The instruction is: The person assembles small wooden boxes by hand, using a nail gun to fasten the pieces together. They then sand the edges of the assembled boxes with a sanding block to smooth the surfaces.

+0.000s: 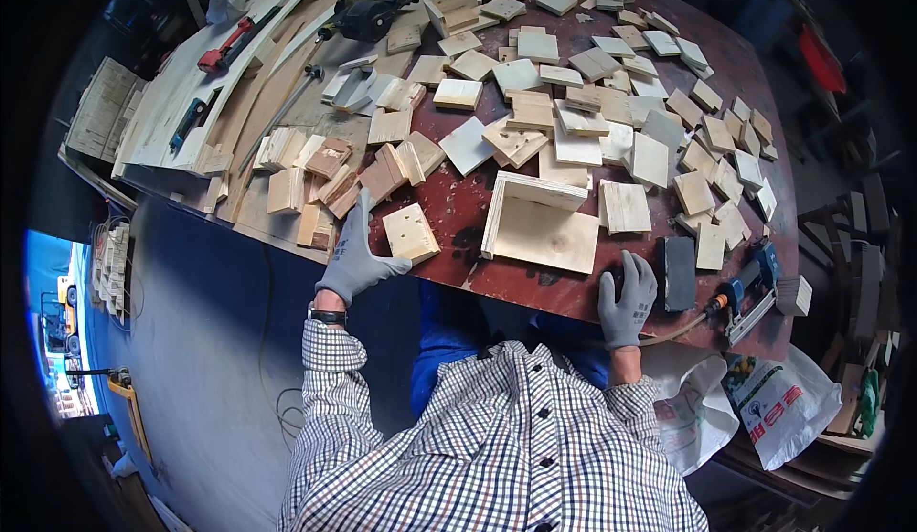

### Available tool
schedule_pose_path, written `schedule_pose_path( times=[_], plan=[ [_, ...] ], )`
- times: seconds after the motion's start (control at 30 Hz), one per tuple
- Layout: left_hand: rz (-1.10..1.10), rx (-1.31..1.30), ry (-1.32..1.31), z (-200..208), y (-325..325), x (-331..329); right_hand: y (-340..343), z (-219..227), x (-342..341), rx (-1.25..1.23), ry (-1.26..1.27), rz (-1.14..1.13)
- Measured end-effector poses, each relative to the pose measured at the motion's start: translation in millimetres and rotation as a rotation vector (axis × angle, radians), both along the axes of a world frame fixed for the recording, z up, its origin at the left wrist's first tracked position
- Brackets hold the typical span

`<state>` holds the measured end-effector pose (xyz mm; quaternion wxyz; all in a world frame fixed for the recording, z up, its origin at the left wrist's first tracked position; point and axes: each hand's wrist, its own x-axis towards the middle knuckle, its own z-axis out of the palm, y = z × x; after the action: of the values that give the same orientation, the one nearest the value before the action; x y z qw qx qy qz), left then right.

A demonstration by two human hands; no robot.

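Grey work gloves cover both hands. My left hand [359, 257] is at the table's near edge with thumb and fingers spread. Its thumb points to the lower edge of a small square wood block [411, 234]; whether they touch I cannot tell. Its fingertips reach toward a leaning pile of wood blocks [384, 177]. Flat at the near edge lies my right hand [628, 301], fingers stretched out, holding nothing visible. Between the hands sits an L-shaped wooden piece [544, 231], a board with raised strips on two sides. A dark rectangular block [679, 274] lies just right of my right hand.
Many loose wood squares [576, 117] cover the dark red table [458, 269]. A blue nail gun [753, 293] with a hose lies at the right corner. Long boards [205, 102], a red tool [226, 45] and a black power tool [368, 14] are at far left. White sacks [778, 408] stand below.
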<state>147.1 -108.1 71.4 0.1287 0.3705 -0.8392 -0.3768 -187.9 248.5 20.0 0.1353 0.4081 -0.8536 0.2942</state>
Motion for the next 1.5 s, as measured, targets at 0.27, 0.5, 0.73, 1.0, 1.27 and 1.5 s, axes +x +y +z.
schedule_pose_path(
  times=[0.27,0.5,0.73,1.0,1.27,1.5],
  plan=[
    [0.185,0.145,-0.022,-4,48,-8,5,-2,-3,-0.022,-0.082,-0.028],
    [0.331,-0.259,-0.360,-4,72,-57,-12,37,-35,-0.163,-0.058,-0.090],
    [0.338,-0.427,-0.351,-31,58,-73,-71,39,-66,0.342,-0.160,-0.220],
    [0.310,-0.362,-0.060,-57,12,-21,-67,83,-72,0.169,-0.481,-0.370],
    [0.439,-0.853,0.034,-47,68,-20,-57,110,-66,0.238,-0.379,-0.452],
    [-0.060,-0.427,0.184,-31,135,-100,-84,56,-64,0.455,-0.189,-0.356]
  ],
)
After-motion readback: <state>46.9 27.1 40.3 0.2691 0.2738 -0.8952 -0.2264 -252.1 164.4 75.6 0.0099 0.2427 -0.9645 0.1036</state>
